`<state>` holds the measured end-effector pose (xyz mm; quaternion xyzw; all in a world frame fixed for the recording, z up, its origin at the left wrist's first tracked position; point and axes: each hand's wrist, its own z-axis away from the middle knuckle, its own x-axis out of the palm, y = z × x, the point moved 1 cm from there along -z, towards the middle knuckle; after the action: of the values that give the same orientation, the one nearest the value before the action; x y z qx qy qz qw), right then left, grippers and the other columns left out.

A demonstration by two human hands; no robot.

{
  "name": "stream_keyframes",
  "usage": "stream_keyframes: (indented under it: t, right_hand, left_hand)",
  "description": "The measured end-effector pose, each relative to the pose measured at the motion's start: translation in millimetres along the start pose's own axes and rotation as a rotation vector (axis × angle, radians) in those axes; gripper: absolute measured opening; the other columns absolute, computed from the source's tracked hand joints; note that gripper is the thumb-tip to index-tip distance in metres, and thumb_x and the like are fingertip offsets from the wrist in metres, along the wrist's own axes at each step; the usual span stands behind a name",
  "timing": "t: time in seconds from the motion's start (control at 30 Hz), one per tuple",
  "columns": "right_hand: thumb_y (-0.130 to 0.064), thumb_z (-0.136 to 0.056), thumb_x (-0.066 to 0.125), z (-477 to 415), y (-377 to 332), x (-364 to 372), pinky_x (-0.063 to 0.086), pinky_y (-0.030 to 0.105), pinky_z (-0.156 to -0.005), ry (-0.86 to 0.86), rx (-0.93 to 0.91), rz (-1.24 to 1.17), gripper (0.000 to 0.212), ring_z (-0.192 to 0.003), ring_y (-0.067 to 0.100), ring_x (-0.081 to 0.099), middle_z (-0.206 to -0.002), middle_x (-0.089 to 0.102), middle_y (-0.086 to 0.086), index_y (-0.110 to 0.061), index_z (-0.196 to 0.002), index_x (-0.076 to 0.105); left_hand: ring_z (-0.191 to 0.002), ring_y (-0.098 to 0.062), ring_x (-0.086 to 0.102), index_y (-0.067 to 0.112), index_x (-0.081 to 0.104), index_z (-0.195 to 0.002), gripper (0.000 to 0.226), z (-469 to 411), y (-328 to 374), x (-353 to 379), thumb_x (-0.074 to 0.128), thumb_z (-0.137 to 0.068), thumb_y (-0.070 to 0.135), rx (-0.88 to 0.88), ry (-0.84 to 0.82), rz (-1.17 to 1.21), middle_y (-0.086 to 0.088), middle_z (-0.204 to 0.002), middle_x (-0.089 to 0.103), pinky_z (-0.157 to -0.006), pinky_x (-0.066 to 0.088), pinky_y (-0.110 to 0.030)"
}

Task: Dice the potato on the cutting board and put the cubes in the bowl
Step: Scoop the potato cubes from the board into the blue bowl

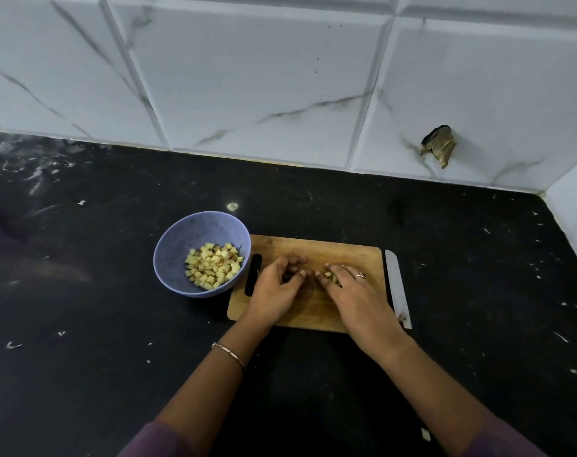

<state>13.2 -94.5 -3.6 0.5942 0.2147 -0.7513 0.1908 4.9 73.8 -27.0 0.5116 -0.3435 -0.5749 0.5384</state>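
Bearing bowl and board, a black counter meets marbled tiles.

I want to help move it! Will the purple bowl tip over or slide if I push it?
Probably slides: the bowl looks like light plastic on a smooth dark counter. It may tip slightly, since its base seems narrower than its rim. The potato cubes sit low, which should steady it.
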Motion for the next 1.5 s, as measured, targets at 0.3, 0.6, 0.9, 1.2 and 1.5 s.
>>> stream_keyframes:
  t: [0.3, 0.6, 0.9, 1.2, 1.5]
  right_hand:
    - [-0.013, -0.1, 0.053, -8, -1, -11, 0.042, 0.028, -0.104, 0.189, -0.083, -0.047, 0.04, -0.131, 0.017, 0.043, -0.146, 0.046, 0.002, -0.02, -0.14, 0.053]
    - [-0.008, -0.093, 0.065, -29, 21, -12, 0.051, 0.019, -0.087, 0.286, 0.25, -0.574, 0.022, -0.099, 0.005, 0.063, -0.107, 0.07, -0.008, -0.02, -0.109, 0.075]
    - [0.008, -0.089, 0.062, -43, 10, -51, 0.06, 0.02, -0.071, -0.004, 0.517, -1.876, 0.015, -0.085, 0.015, 0.073, -0.096, 0.075, 0.013, 0.002, -0.097, 0.073]
    - [0.011, -0.089, 0.061, -103, -78, -87, 0.059, 0.019, -0.071, -0.136, 0.239, -1.839, 0.017, -0.077, 0.013, 0.072, -0.084, 0.074, 0.007, -0.002, -0.088, 0.072]
    - [-0.013, -0.098, 0.062, -152, -123, -68, 0.058, 0.041, -0.088, 0.059, 0.057, -1.001, 0.015, -0.094, 0.018, 0.069, -0.097, 0.073, 0.003, -0.02, -0.087, 0.071]
  left_hand:
    - [-0.105, -0.007, 0.063, 0.021, 0.065, -0.117, 0.023, 1, 7, 0, 0.061, -0.095, 0.015, -0.053, -0.011, 0.052, 0.003, -0.109, 0.068, -0.088, 0.049, -0.021]
    - [-0.113, -0.007, 0.06, 0.029, 0.066, -0.112, 0.02, 6, 16, 3, 0.053, -0.1, 0.02, -0.085, -0.007, 0.169, 0.006, -0.117, 0.068, -0.102, 0.048, -0.033]
    - [-0.122, -0.013, 0.059, 0.014, 0.058, -0.13, 0.032, 10, 41, 5, 0.045, -0.104, 0.027, -0.083, -0.02, 0.547, -0.003, -0.128, 0.064, -0.106, 0.044, -0.029]
    - [-0.113, -0.019, 0.065, 0.003, 0.061, -0.126, 0.036, 11, 62, -70, 0.042, -0.105, 0.026, -0.024, 0.265, 0.79, -0.012, -0.116, 0.07, -0.101, 0.049, -0.03]
    - [-0.121, -0.019, 0.058, 0.001, 0.057, -0.129, 0.044, 17, 45, -130, 0.037, -0.106, 0.034, -0.108, 0.434, 0.662, -0.011, -0.126, 0.064, -0.107, 0.042, -0.031]
